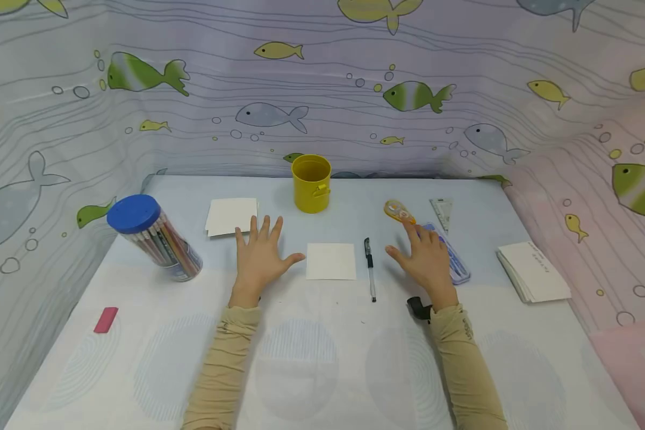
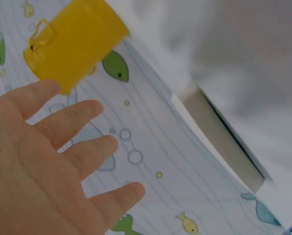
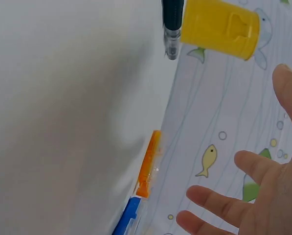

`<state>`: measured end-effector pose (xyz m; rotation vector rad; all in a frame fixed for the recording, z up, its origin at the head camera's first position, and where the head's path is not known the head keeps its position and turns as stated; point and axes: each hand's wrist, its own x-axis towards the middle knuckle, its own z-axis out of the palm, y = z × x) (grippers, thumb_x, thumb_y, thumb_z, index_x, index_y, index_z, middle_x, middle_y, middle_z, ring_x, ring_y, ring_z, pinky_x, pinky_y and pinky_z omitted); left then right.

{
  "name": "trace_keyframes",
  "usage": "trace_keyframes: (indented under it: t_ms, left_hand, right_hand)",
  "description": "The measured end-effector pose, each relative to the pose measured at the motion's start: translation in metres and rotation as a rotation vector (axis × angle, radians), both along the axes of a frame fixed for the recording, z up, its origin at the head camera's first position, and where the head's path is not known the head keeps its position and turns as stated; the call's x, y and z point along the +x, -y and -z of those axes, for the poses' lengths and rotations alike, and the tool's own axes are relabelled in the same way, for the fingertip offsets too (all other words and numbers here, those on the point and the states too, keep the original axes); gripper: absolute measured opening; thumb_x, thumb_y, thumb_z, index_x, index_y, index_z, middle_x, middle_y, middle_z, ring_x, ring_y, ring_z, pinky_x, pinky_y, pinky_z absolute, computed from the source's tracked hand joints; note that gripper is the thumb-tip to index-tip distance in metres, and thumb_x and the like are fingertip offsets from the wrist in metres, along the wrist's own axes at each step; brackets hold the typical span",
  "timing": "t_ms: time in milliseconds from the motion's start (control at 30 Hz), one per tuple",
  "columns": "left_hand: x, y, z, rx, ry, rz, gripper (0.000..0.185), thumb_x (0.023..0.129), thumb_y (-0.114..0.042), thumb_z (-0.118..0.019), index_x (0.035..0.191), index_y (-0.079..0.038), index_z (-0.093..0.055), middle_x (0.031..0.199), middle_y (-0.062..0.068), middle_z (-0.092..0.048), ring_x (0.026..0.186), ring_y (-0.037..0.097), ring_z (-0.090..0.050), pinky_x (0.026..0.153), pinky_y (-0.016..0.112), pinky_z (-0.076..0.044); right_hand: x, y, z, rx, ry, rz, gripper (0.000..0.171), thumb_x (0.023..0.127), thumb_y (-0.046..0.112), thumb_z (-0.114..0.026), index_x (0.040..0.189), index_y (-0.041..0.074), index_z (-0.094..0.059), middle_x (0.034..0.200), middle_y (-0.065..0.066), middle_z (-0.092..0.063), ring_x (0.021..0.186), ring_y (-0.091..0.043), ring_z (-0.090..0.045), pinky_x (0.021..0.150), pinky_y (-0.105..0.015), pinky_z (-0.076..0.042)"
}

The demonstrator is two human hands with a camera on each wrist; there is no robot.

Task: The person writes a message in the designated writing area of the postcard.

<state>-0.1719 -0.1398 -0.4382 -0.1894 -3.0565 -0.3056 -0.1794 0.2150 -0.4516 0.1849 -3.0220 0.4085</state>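
Head view, left grip (image 1: 260,257) splayed palm-down, right grip (image 1: 427,261) loosely spread, both released

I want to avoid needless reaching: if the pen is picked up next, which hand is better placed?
Probably the right hand: it is nearer to the pen. Between the left hand and the pen lies the middle white card.

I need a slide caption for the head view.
Left hand and right hand, both empty, flank white paper and a pen.
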Motion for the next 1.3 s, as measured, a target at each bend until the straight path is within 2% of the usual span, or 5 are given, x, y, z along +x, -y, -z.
trace_keyframes:
  t_ms: [333, 533, 733, 933, 1300]
  left_hand:
    - [0.003, -0.018, 0.01, 0.032, 0.132, 0.14, 0.088, 0.084, -0.062, -0.062, 0.147, -0.005, -0.04, 0.151, 0.019, -0.041, 0.142, 0.04, -0.035, 0.115, 0.063, -0.026]
    - [0.007, -0.028, 0.012, 0.003, 0.186, 0.173, 0.085, 0.083, -0.062, -0.063, 0.142, -0.002, -0.048, 0.151, 0.018, -0.042, 0.141, 0.04, -0.035, 0.113, 0.061, -0.03]
    - [0.01, -0.034, 0.011, -0.01, 0.228, 0.2, 0.084, 0.083, -0.059, -0.066, 0.141, -0.001, -0.048, 0.152, 0.02, -0.039, 0.142, 0.041, -0.033, 0.114, 0.061, -0.029]
    - [0.013, -0.036, 0.011, -0.016, 0.227, 0.207, 0.084, 0.081, -0.055, -0.07, 0.14, 0.001, -0.048, 0.152, 0.021, -0.038, 0.142, 0.042, -0.033, 0.113, 0.062, -0.03]
    - [0.014, -0.041, 0.019, -0.01, 0.206, 0.197, 0.08, 0.083, -0.051, -0.069, 0.141, 0.0, -0.047, 0.152, 0.022, -0.038, 0.141, 0.042, -0.034, 0.112, 0.062, -0.032]
  right_hand:
    - [-0.001, 0.008, 0.002, -0.097, -0.003, -0.013, 0.078, 0.092, 0.059, -0.053, 0.153, 0.016, -0.03, 0.14, -0.025, -0.049, 0.124, -0.048, -0.048, 0.094, -0.065, -0.043]
    - [-0.003, 0.012, 0.006, -0.16, 0.01, -0.04, 0.071, 0.091, 0.053, -0.058, 0.15, 0.018, -0.038, 0.129, -0.017, -0.06, 0.109, -0.035, -0.061, 0.078, -0.052, -0.053]
    - [0.001, 0.017, 0.008, -0.288, 0.019, -0.051, 0.064, 0.092, 0.044, -0.062, 0.146, 0.013, -0.044, 0.121, -0.016, -0.064, 0.098, -0.032, -0.065, 0.074, -0.047, -0.053]
    - [-0.003, 0.032, 0.012, -0.387, 0.041, -0.099, 0.055, 0.093, 0.034, -0.064, 0.141, 0.01, -0.051, 0.112, -0.015, -0.067, 0.088, -0.027, -0.065, 0.071, -0.042, -0.054]
    - [-0.013, 0.052, 0.023, -0.454, 0.064, -0.07, 0.048, 0.093, 0.033, -0.062, 0.135, 0.01, -0.057, 0.105, -0.012, -0.069, 0.081, -0.022, -0.063, 0.063, -0.032, -0.047]
